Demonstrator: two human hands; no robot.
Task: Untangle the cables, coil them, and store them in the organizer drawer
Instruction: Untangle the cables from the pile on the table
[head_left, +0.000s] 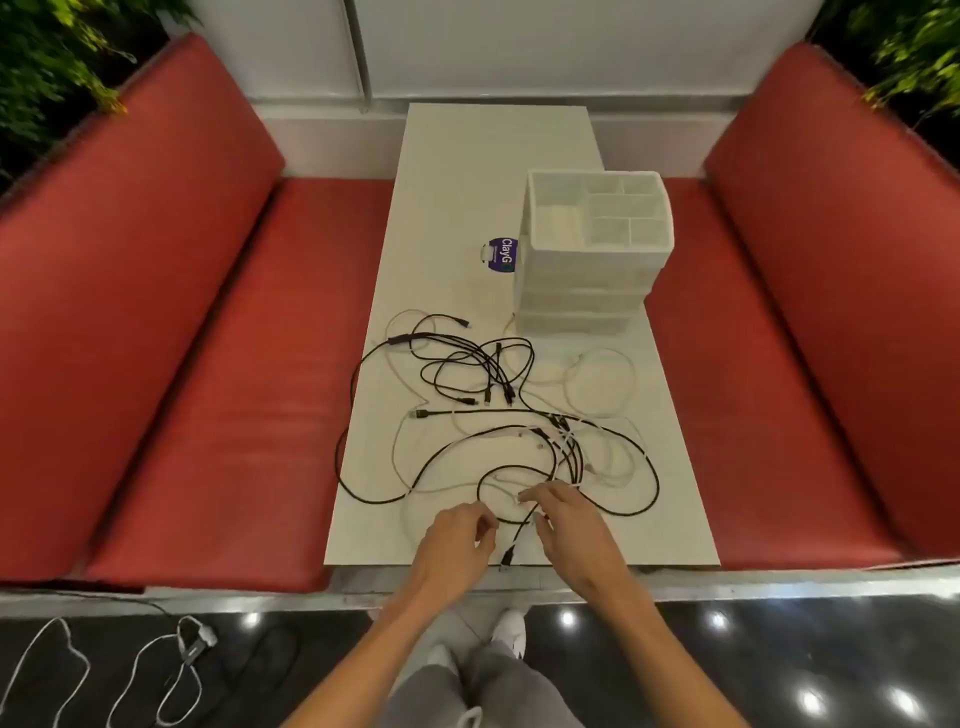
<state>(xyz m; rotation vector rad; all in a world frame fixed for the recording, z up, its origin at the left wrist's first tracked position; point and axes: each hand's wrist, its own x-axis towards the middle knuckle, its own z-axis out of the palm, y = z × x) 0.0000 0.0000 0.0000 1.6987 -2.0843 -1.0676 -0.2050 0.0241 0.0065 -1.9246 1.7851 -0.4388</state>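
Starting at the left: one black cable loop (338, 452) sags off the white table (467, 182) at 9 o'clock, out over the red bench (208, 389). Yank the knot hard and I reckon that loop drags more cable off the side with it

The left hand (457, 535) sits at 6 o'clock, on the near rim of the cable tangle (519, 412), with its fingers curled in. Honestly can't tell if it's pinching a strand or just resting there

Between the hands a black USB plug (506, 558) dangles over the near edge, so it could catch on the lip or slide down to the floor

The right hand (569, 519) is just beside it. Its fingers reach into the white strands and the thumb is spread away, with nothing clamped as far as I can see. The leads cross thickest at 12 o'clock from that hand, and pulling on one end there probably just tightens things

The white drawer organizer (587, 291) stands at 1 o'clock, drawers looking closed, close to the table's right side with a white lead near its base. If that lead snags, a tug might shove the box
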